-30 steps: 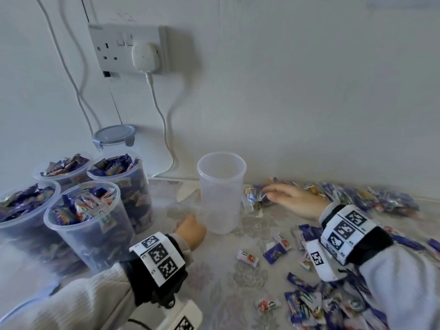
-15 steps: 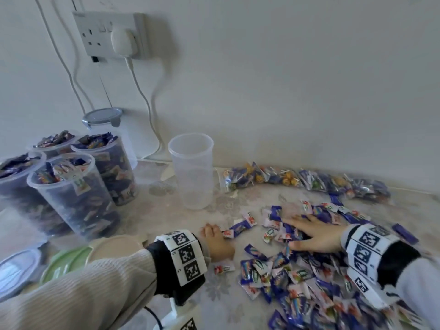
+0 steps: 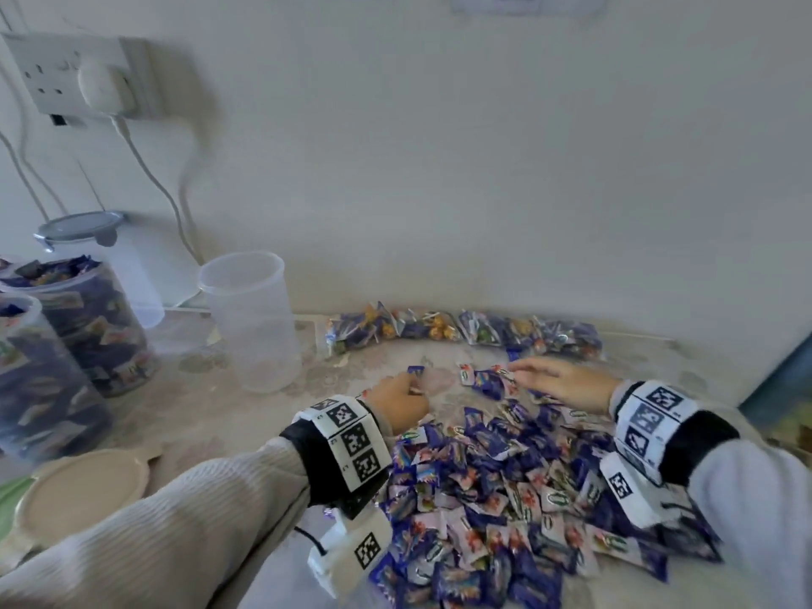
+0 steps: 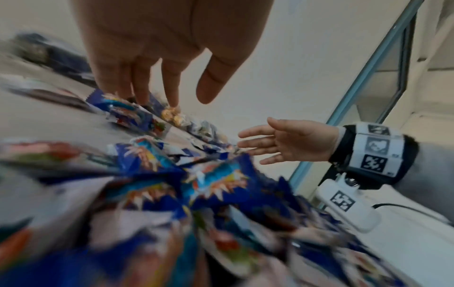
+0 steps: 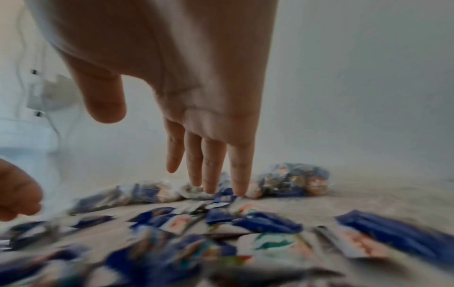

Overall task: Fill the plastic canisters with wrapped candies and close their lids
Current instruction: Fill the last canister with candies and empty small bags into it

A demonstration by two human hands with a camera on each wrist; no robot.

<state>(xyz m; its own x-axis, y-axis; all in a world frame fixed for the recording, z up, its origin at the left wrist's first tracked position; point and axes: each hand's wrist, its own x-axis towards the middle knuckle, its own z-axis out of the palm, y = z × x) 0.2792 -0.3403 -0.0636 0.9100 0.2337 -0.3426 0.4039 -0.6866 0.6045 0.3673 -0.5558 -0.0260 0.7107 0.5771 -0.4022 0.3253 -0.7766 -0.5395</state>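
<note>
A heap of small blue and white wrapped candies (image 3: 505, 485) lies spread on the pale patterned tabletop (image 3: 211, 402), filling the near right part of it. The left hand (image 3: 397, 402) is at the heap's far left edge, its fingers stretched down with the fingertips (image 4: 142, 97) touching wrappers; the left wrist view shows the thumb held apart and nothing gripped. The right hand (image 3: 560, 384) is flat and spread above the far edge of the heap, fingers straight, their tips (image 5: 239, 191) just at a blue wrapper, holding nothing. Both wrists carry bands with black and white square markers.

An empty clear plastic canister (image 3: 250, 320) stands upright and lidless to the left of the hands, near the wall. Farther left stand two clear canisters filled with candies (image 3: 70, 336), without lids, and behind them a closed canister with a grey lid (image 3: 81, 226). Round beige lids (image 3: 85, 485) lie flat at the near left. A row of clear bags of sweets (image 3: 461, 331) lies along the foot of the white wall, beyond the hands. A white wall socket with a plug (image 3: 88, 76) is at the upper left.
</note>
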